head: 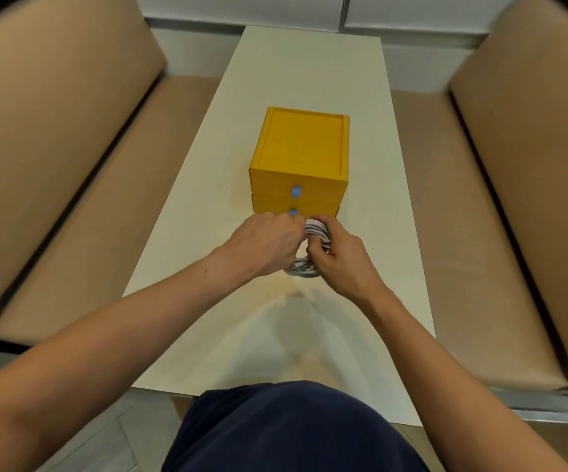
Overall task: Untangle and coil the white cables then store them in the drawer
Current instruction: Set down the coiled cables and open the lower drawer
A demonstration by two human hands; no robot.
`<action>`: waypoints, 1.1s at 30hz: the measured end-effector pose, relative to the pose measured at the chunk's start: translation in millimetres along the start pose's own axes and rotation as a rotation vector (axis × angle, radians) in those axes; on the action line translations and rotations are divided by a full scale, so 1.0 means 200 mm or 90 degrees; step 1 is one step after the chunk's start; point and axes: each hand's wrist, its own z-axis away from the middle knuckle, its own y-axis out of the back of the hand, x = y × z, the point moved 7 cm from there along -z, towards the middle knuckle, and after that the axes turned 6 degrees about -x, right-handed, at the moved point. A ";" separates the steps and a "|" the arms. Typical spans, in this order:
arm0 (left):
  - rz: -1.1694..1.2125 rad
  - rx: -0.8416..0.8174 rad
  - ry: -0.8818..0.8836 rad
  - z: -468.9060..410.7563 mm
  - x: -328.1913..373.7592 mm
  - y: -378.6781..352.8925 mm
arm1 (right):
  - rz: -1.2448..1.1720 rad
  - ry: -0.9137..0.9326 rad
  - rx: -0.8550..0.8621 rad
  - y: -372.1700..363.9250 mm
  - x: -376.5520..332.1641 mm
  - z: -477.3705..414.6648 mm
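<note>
1. Two tan upholstered benches, one on the left and one on the right, flank a long, narrow white tabletop that runs from near to far.
2. A person in a dark blue garment stands at the near end of the tabletop, both bare forearms reaching forward over it.
3. A square yellow drawer box sits mid-tabletop with two stacked drawers facing the person, each with a small blue pull tab, upper and lower.
4. The right hand grips the right side of the coil, its fingers curled round the strands.
5. The left hand is at the coil's left side with fingers curled. Its fingertips are blurred close to the lower tab, so whether it grips the coil cannot be told.
6. The coil of white cable, wound into a tight ring, is held between the two hands just in front of the lower drawer.
</note>
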 end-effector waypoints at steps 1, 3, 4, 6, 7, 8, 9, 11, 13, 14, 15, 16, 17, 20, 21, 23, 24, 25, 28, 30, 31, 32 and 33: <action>-0.002 -0.003 0.004 -0.01 0.00 0.00 | 0.013 -0.006 -0.011 0.01 0.00 -0.01; 0.028 0.003 0.018 -0.02 -0.02 0.01 | 0.020 -0.009 -0.006 0.03 -0.01 -0.03; 0.062 0.011 0.026 -0.03 -0.02 0.01 | 0.012 -0.005 0.006 0.04 -0.01 -0.04; 0.167 0.050 0.026 -0.02 -0.03 -0.01 | -0.005 0.002 0.024 0.04 -0.01 -0.04; 0.236 0.078 0.020 -0.01 -0.04 -0.02 | -0.012 0.004 0.028 0.04 0.00 -0.04; 0.311 0.107 0.015 0.01 -0.05 -0.02 | -0.021 0.002 0.034 0.05 0.01 -0.04; 0.384 0.142 0.013 0.02 -0.06 -0.03 | -0.035 -0.001 0.044 0.05 0.03 -0.04; 0.500 0.198 0.028 0.02 -0.10 -0.03 | -0.066 -0.006 0.064 0.05 0.04 -0.03; 0.619 0.186 0.070 0.02 -0.13 -0.06 | -0.086 -0.001 0.085 0.06 0.03 -0.03; 0.704 0.156 0.099 0.02 -0.14 -0.09 | -0.095 0.001 0.097 0.07 0.03 -0.02; 0.825 0.108 0.135 0.03 -0.14 -0.13 | -0.102 0.001 0.111 0.08 0.03 -0.02; 0.981 0.032 0.172 0.04 -0.12 -0.18 | -0.105 -0.001 0.127 0.09 0.04 -0.01; 1.114 -0.046 0.200 0.07 -0.08 -0.23 | -0.104 -0.003 0.137 0.10 0.06 0.00; 1.275 -0.086 0.211 0.15 0.01 -0.28 | -0.086 -0.019 0.105 0.05 0.08 0.02; 1.291 -0.053 0.225 0.16 0.01 -0.31 | -0.097 -0.036 0.078 0.02 0.10 0.04; 1.302 -0.014 0.266 0.20 0.01 -0.37 | -0.154 -0.074 0.023 -0.03 0.13 0.07; 1.304 -0.015 0.282 0.21 0.01 -0.41 | -0.177 -0.089 0.001 -0.06 0.15 0.09; 1.303 -0.020 0.296 0.22 0.00 -0.44 | -0.186 -0.101 -0.015 -0.08 0.17 0.11; 1.292 -0.046 0.354 0.26 0.00 -0.53 | -0.197 -0.125 -0.005 -0.17 0.23 0.19; 1.288 -0.073 0.389 0.28 0.02 -0.58 | -0.178 -0.154 0.044 -0.21 0.27 0.24; 1.283 -0.086 0.399 0.29 0.03 -0.61 | -0.163 -0.169 0.057 -0.23 0.29 0.26; 1.273 -0.095 0.408 0.30 0.03 -0.63 | -0.154 -0.184 0.058 -0.24 0.32 0.28; 1.265 -0.102 0.416 0.31 0.03 -0.66 | -0.155 -0.198 0.050 -0.24 0.34 0.30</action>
